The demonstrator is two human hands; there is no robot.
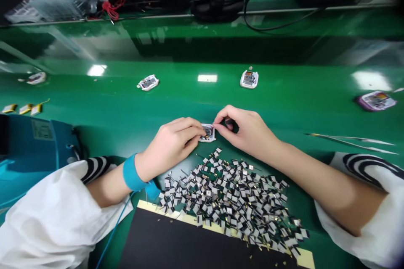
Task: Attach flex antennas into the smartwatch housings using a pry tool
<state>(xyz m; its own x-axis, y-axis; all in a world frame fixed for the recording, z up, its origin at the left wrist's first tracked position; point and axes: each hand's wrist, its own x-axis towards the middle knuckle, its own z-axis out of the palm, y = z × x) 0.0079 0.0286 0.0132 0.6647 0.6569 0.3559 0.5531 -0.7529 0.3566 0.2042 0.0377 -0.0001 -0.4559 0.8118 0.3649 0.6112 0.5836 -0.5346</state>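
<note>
A small white casing with a circuit board (208, 133) lies in the middle of the green work surface. My left hand (176, 138) grips its left side, the fingers closed and covering part of the board. At the casing's right edge, the thumb and forefinger of my right hand (241, 128) are pinched together; whatever is between them is too small to name. Something dark (229, 122) shows under the curled fingers of that hand. Just below both hands spreads a heap of small grey-and-black parts (227, 197), some with thin leads.
Similar open casings lie farther back, one white (249, 79) and one purple-edged (377, 101) among them. White-handled tweezers (350, 138) rest at the right. A blue bin (47, 143) stands left, near small yellow batteries (25, 109). A black mat (176, 243) lies in front.
</note>
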